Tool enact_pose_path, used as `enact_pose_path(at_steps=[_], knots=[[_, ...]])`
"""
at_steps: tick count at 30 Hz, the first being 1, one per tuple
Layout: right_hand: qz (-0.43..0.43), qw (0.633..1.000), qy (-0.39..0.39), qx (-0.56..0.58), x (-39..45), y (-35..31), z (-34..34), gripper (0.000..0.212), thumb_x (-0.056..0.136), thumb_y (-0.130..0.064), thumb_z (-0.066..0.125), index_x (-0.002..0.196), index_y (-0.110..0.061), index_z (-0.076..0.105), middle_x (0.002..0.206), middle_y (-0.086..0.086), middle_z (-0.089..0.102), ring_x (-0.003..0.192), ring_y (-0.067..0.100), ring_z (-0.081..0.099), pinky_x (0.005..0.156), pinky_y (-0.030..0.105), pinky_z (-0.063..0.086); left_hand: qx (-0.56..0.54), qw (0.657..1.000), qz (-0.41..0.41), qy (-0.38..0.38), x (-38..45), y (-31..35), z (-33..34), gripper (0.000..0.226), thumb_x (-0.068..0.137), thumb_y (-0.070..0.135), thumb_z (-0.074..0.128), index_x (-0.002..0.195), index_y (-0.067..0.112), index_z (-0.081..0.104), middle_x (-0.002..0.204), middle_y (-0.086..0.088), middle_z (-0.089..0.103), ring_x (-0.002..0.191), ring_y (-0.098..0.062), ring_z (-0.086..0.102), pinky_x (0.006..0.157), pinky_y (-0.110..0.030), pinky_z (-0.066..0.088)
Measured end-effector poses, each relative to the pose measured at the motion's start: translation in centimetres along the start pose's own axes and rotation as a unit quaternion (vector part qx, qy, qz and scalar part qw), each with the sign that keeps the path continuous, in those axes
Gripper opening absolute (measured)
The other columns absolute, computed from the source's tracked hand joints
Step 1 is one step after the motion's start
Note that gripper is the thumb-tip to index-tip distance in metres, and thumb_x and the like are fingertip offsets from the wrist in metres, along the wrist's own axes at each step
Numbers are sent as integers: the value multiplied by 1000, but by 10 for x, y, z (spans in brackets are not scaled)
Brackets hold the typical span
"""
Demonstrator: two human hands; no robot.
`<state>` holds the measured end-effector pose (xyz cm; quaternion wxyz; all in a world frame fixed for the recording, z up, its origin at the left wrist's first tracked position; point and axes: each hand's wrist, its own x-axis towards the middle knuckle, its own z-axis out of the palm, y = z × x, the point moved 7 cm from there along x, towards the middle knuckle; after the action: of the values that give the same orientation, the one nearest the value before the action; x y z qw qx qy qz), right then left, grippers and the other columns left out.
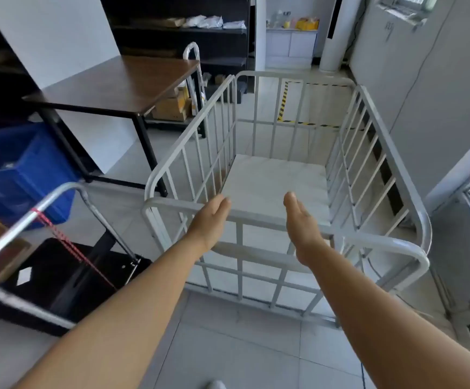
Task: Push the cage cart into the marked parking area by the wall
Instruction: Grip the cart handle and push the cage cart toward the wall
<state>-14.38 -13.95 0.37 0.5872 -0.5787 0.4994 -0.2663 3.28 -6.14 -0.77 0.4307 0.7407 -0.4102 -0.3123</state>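
Tiled floor (228,346); cage cart (278,175) pointing lengthwise toward striped parking area (284,101); left hand (210,220), right hand (302,228) hovering spread, gripping nothing.

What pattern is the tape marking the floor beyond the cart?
Yellow and black diagonal stripes on the floor tape, seen in the head view through the cage cart bars.

table (121,80) left, wall (424,80) right
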Motion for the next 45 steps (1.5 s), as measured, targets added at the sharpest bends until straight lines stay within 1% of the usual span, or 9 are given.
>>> enact_pose_path(at_steps=[2,4,11,16,19,24,26,30,45], knots=[[-3,999,-24,-41,0,10,12,53,103,-45,27,149,-18,33,154,2,35,142,21,29,112,36,23,53,998,-30,-24,-4,-21,-1,55,98,53,33,133,12,43,140,-8,48,128,-28,42,99,-38,36],[1,995,-46,-93,1,26,26,54,102,-46,27,149,-20,32,154,2,35,141,23,30,112,37,23,83,994,-55,-42,-8,-42,-4,65,96,56,37,150,22,23,157,3,24,143,-19,24,113,-37,23],[24,972,-57,-228,17,66,71,63,97,-54,36,151,-22,28,152,3,40,139,26,36,117,45,20,270,962,-11,-47,21,-66,-30,65,99,49,35,153,24,9,161,5,8,146,-17,11,116,-39,18],[14,893,-62,-445,29,75,103,63,91,-62,38,142,-24,40,135,-1,58,129,22,47,109,40,20,366,915,53,-162,38,-82,-23,69,96,30,45,153,25,6,161,8,-1,147,-18,2,118,-38,14],[0,837,-68,-543,36,82,110,61,87,-66,38,131,-26,51,127,-3,61,120,21,50,101,38,27,414,877,88,-228,38,-95,-8,75,90,38,56,152,27,15,161,8,-7,146,-14,-15,119,-43,5],[-4,793,-84,-603,41,84,104,67,81,-79,35,103,-21,59,99,-4,67,100,21,60,92,35,34,441,846,142,-265,44,-96,13,46,92,54,50,122,20,54,159,2,15,144,-20,-23,116,-45,-4],[5,786,-91,-612,43,86,93,65,78,-82,38,96,-22,56,94,-3,65,94,22,61,84,33,40,436,841,156,-279,47,-99,16,41,93,54,47,112,18,55,151,2,28,144,-19,-23,116,-44,-6],[17,753,-79,-653,44,87,66,58,76,-81,44,89,-25,52,81,-5,57,79,20,54,70,31,41,428,838,164,-298,54,-101,17,39,95,49,48,115,16,52,148,1,29,143,-19,-25,117,-45,-9],[-12,746,-37,-665,100,71,38,57,77,-80,45,87,-24,51,73,-7,53,73,19,51,78,32,34,435,829,162,-311,116,-86,36,34,97,47,45,116,20,52,143,0,31,141,-22,-30,116,-49,-9]])
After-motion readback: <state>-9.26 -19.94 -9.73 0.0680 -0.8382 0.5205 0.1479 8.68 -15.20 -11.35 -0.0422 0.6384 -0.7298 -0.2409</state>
